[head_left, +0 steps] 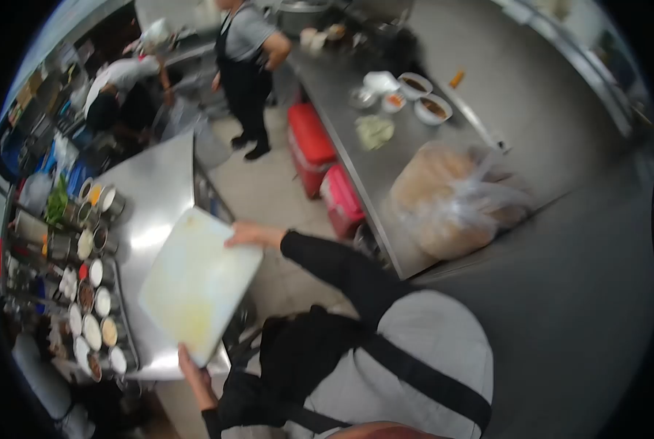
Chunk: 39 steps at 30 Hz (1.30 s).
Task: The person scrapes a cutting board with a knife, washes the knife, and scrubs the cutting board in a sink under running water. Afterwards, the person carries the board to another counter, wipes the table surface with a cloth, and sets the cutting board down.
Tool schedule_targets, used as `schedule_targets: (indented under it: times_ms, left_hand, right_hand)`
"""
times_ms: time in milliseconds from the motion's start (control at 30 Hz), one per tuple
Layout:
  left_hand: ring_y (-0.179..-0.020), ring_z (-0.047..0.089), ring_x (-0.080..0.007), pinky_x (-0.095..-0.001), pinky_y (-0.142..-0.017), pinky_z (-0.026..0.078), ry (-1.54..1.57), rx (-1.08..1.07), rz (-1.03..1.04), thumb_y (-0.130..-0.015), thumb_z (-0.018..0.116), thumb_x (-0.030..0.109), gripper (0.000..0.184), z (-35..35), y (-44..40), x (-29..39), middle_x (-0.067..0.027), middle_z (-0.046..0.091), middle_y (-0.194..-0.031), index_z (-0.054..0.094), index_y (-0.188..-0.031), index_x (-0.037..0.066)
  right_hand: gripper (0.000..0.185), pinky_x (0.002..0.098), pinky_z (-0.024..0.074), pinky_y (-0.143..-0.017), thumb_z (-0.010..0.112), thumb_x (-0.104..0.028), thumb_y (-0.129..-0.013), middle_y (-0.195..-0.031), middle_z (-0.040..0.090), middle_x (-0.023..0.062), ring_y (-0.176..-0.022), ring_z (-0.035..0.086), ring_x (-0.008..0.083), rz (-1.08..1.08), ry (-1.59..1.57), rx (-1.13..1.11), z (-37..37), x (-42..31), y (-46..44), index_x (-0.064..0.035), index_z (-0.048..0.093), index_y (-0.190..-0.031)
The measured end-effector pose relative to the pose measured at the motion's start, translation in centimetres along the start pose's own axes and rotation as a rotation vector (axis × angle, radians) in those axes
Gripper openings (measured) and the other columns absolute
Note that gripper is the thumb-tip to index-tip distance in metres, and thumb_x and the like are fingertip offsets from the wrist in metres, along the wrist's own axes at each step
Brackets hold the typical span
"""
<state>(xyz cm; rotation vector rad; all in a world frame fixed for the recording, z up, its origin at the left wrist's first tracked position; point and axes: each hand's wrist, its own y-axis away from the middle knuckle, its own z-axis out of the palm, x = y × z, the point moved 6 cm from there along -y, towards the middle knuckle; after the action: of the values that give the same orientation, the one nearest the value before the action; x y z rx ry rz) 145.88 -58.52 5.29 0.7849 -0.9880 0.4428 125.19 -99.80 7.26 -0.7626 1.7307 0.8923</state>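
Note:
A white cutting board [199, 274] with yellowish stains is in both of my hands, above the near part of a steel worktable [159, 186]. My right hand [250, 234] is closed on the board's edge on the aisle side. At the bottom corner, my left hand [194, 369] grips the near edge, its fingers partly hidden by the board. Whether the board touches the table underneath cannot be seen.
Metal containers of ingredients [91, 329] line the table's left side, with green leaves [58, 201] behind. Across the aisle, a steel counter [349, 164] bears bowls [433, 110] and a filled plastic bag [451, 201]. Red bins [312, 146] sit below it. Two people [243, 73] are farther back.

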Motion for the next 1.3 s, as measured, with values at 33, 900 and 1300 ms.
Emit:
schedule_targets:
  times_ms: [33, 900, 1300]
  left_hand:
    - [-0.113, 0.062, -0.0261, -0.0413, -0.095, 0.051, -0.022, 0.062, 0.045, -0.103, 0.053, 0.034, 0.048, -0.8, -0.5, -0.2, -0.0138, 0.061, -0.128, 0.052, -0.134, -0.003]
    - [-0.075, 0.070, -0.0325, -0.0444, -0.072, 0.055, -1.398, 0.599, -0.356, -0.086, 0.052, 0.072, 0.077, 7.0, -10.7, 6.0, -0.0186, 0.071, -0.079, 0.069, -0.091, -0.003]
    - [-0.146, 0.031, -0.0349, -0.0482, -0.122, 0.015, -1.322, 0.659, 0.273, -0.071, 0.076, 0.066, 0.107, 11.9, -4.8, 1.5, -0.0178, 0.044, -0.151, 0.035, -0.152, 0.010]
  right_hand:
    - [0.052, 0.0389, 0.0566, -0.079, 0.078, -0.042, -0.077, -0.097, 0.074, 0.0168, -0.086, 0.071, 0.0250, -0.029, 0.061, 0.004, -0.2, -0.9, -1.3, 0.0036, 0.073, -0.103]
    - [0.051, 0.0392, 0.0471, -0.098, 0.070, -0.009, -0.081, -0.116, 0.065, 0.0148, -0.108, 0.063, 0.0281, -0.077, 0.533, 0.689, -44.4, 7.9, 0.9, 0.0012, 0.054, -0.128]
    - [0.047, 0.0413, 0.0491, -0.093, 0.071, -0.031, -0.082, -0.114, 0.064, 0.0229, -0.109, 0.061, 0.0346, -0.661, 0.484, -0.086, 1.0, -10.9, -32.5, 0.0025, 0.066, -0.115]
